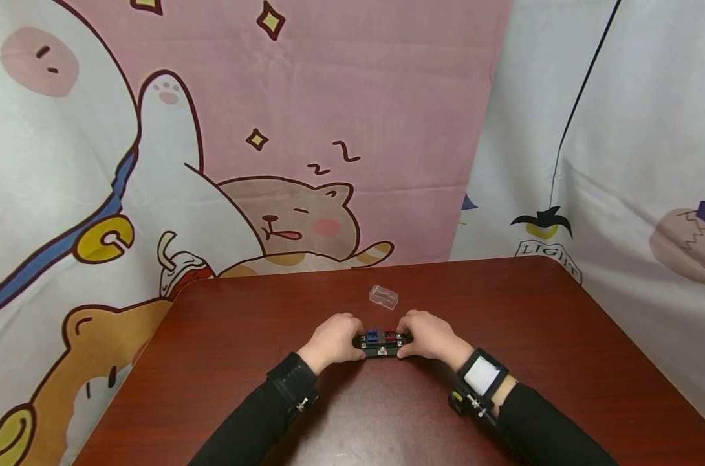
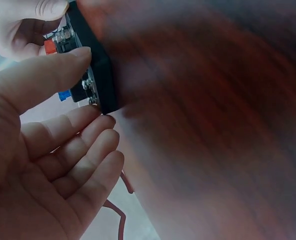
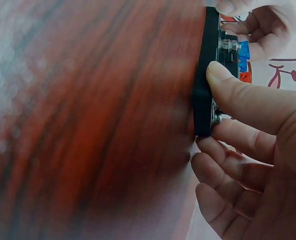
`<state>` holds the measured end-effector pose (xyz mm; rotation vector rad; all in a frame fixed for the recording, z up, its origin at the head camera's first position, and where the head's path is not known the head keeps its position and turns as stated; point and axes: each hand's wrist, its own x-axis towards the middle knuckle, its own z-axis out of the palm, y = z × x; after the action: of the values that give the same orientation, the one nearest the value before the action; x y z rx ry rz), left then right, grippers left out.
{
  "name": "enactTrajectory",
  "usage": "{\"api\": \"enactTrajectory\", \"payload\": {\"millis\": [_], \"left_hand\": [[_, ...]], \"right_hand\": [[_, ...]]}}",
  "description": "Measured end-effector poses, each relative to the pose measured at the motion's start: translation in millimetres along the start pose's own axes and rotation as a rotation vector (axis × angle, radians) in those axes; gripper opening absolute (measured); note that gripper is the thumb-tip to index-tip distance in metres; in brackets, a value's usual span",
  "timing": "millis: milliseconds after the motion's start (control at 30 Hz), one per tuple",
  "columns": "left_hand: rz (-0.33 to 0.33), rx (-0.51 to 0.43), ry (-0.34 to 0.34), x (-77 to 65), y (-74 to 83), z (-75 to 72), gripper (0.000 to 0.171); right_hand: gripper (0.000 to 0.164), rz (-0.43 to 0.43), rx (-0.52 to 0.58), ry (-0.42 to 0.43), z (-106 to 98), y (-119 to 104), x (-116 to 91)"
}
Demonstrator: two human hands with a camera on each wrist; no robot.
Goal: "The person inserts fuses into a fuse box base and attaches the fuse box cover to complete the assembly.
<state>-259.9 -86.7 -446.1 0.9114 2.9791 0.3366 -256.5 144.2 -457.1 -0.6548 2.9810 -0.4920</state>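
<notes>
A small black fuse block (image 1: 381, 352) with metal bolts and blue and red pieces on top sits at mid-table. My left hand (image 1: 334, 340) grips its left end, thumb along the front side. At the right end my right hand (image 1: 433, 338) pinches the block between thumb and fingers. In the left wrist view, the left thumb presses the long side of the block (image 2: 106, 75) and a fingertip touches its end. The right wrist view has the right thumb on the block's (image 3: 203, 95) side too, with its lower fingers loosely curled. The hands partly cover both ends.
A clear plastic cover (image 1: 383, 297) lies on the table just behind the block. The brown wooden table (image 1: 242, 388) reaches back to a printed cloth (image 1: 411, 129) hanging behind it.
</notes>
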Motion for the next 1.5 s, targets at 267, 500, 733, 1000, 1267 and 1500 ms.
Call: {"api": "enactTrajectory", "payload": {"millis": [267,500,733,1000,1267,1500], "left_hand": [[-0.029,-0.033,-0.008,0.9,1.5,0.0,0.036],[-0.045,-0.052,-0.008,1.2,2.7,-0.6,0.036],[-0.056,-0.084,-0.016,2.5,1.8,-0.1,0.036],[-0.068,-0.137,-0.019,3.6,-0.4,0.7,0.036],[-0.073,-0.157,-0.027,4.0,-1.5,1.1,0.038],[-0.07,-0.151,-0.026,4.4,-2.5,0.8,0.037]], "right_hand": [[0.038,0.001,0.009,0.003,0.2,0.4,0.1],[0.037,0.006,0.035,0.008,0.5,2.7,0.9],[0.036,-0.054,0.073,-0.001,0.9,9.4,1.8],[0.026,-0.131,0.214,-0.07,-11.1,19.4,5.2],[0.021,-0.053,0.238,-0.013,-13.1,25.6,18.8],[0.027,0.094,0.165,0.119,-12.6,24.4,37.1]]}}
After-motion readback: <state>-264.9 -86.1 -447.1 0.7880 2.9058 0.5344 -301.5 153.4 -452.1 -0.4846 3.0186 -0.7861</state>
